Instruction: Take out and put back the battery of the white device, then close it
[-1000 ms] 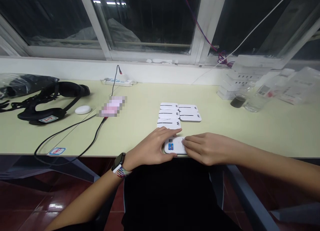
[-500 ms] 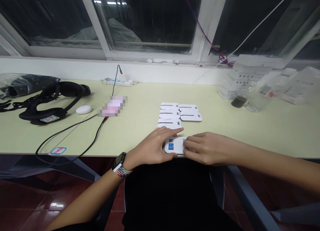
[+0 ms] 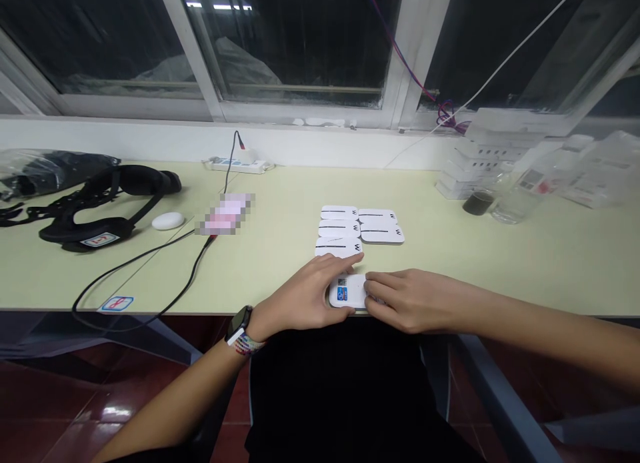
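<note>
"From the head view, what do the hands have?"

"The left hand [image 3: 303, 293] is curved round the left end of a flat white case [image 3: 356, 291], thumb at the near edge and other fingers toward the far side. I'd call that clamped on it. The right hand [image 3: 420, 299] has its fingers bunched over the other end, touching it."

"Pinching anything there?"

"Can't tell; the fingertips hide that end. The two hands are close together, with the case between them at the near edge of the table [image 3: 280, 276]. A blue sticker [image 3: 342, 294] shows beside the left hand."

"And around them?"

"Just beyond the left hand lie three marked white pieces [image 3: 339, 228] in a column, with two more marked pieces [image 3: 381, 233] beside them, to the right. Far off to the left of the hands are a black headset [image 3: 85, 231] and a white rounded object [image 3: 167, 221]. Well beyond the right hand stands a clear bottle [image 3: 510, 209]."

"Which step is this, would you say?"

"My reading: bracing the case with the left hand while the right fingers work or press on its face."

"What does such a move call for?"

"A firm left brace, light, even pressure from the right fingertips, and enough care that the case doesn't slip off the near edge."
</note>
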The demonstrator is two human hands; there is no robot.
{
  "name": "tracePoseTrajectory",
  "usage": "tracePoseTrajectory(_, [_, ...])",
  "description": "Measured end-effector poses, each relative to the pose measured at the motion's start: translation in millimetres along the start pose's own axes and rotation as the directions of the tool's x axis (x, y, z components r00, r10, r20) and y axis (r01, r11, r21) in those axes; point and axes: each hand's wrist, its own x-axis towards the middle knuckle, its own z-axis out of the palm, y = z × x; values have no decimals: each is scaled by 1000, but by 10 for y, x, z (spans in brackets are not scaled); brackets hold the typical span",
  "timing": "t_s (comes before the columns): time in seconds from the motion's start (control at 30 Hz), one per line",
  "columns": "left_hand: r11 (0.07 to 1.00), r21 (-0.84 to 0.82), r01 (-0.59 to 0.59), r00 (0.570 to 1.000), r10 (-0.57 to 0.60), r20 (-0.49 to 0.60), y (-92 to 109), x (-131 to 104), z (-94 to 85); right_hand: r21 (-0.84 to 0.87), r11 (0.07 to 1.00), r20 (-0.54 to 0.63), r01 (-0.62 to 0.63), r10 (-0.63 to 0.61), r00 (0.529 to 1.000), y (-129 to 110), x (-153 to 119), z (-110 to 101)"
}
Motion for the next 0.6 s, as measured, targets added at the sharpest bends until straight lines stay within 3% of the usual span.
tracePoseTrajectory(0.4, [1000, 8, 7, 1000, -7, -1, -20, -10, 15, -55, 998, -69, -22, 18, 997, -66, 35, 119])
tracePoseTrajectory(0.6, [1000, 5, 12, 1000, -12, -4, -8, -9, 21, 29, 998, -15, -48, 48, 999, -68, 45, 74])
